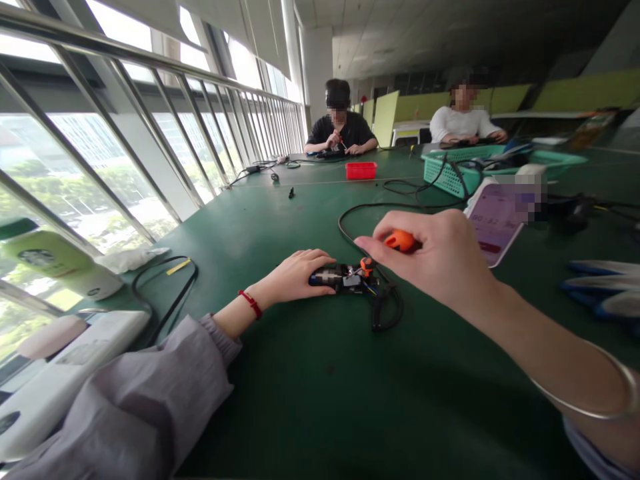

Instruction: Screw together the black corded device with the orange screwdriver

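Note:
My left hand (303,277) is curled around the left end of an opened black electric device (347,280) lying on the table. Its inside shows a cylindrical motor-like part and thin coloured wires, and a black cord loops beside its right end. My right hand (435,257) grips a screwdriver (399,240) with an orange and black handle just above and to the right of the device. The thumb and fingers cover part of the handle. A thin metal shaft points down-left over the device's insides; whether its tip touches anything I cannot tell.
On the green table (300,400) stand a red tray (361,171), a teal basket (450,177) with cables, and a propped phone (497,220). Blue-white gloves (607,287) lie right; a green-capped bottle (55,260) and white case (75,373) left. Two people sit across.

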`<state>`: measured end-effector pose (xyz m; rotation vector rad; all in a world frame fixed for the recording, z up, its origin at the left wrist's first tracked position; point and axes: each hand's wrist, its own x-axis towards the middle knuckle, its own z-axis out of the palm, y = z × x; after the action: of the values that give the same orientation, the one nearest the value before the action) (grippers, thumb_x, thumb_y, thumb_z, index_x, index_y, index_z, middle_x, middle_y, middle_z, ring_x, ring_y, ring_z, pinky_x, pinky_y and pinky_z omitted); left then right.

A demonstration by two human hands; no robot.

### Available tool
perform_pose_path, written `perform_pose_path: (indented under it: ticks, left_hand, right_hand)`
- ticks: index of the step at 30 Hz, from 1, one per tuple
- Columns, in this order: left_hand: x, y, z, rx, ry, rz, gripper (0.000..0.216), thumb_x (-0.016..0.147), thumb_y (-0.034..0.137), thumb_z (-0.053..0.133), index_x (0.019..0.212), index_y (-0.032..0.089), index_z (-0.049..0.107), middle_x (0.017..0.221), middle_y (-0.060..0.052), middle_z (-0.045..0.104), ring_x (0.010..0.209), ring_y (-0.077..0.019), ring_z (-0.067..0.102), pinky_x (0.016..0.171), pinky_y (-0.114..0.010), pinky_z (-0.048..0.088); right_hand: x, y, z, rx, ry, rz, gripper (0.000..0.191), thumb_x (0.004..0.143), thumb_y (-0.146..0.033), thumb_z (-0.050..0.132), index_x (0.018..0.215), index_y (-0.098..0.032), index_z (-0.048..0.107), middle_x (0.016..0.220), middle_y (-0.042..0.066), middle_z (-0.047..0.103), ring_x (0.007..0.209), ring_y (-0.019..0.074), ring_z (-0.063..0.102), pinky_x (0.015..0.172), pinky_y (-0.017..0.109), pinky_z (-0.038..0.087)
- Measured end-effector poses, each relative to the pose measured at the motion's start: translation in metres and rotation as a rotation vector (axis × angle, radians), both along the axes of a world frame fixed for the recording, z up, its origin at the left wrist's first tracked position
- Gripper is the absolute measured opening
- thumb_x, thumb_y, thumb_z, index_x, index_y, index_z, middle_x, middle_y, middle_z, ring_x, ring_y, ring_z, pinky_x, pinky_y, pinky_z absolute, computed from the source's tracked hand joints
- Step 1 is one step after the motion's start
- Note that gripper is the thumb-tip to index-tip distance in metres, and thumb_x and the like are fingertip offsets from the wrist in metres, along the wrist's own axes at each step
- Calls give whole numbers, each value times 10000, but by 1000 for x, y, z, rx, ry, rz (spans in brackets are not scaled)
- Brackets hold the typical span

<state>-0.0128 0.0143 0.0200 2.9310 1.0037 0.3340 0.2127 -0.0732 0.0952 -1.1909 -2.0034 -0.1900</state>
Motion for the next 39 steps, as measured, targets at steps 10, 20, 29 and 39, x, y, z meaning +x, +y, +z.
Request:
perform_pose_path:
  ticks: [10,20,29,39]
  left_hand:
    - [4,1,-10,14,8,101,505,821,613,479,1126,218,554,1107,-60,609,991,-212,572,873,-322,437]
    - [8,-11,-2,65,53,253,416,838,551,491,1063,204,540,1009,-63,650,891,-221,616,723,-303,453]
    - [-29,-6,8,80,146,596,413,838,532,444,1112,227,498,962,-62,675,882,-270,641,595,-283,408]
    - [-104,-2,14,189,138,1036,402,828,544,401,872,169,540,850,-77,599,754,-250,593,554,-281,329]
  right_hand:
    - [2,7,-5,-177,176,10,228,801,-403,532,766,-187,596,535,-19,520,481,104,440,482,230,314]
    - [8,9,-25,-273,262,224,137,815,-284,513,795,-182,602,515,-58,516,457,85,463,480,211,342]
    - [12,13,-92,-257,-284,498,255,863,-275,492,1050,-183,640,880,45,681,731,133,622,676,245,465]
    - [10,13,-93,-392,-335,448,226,849,-224,493,1016,-189,640,954,49,672,795,151,625,729,278,483]
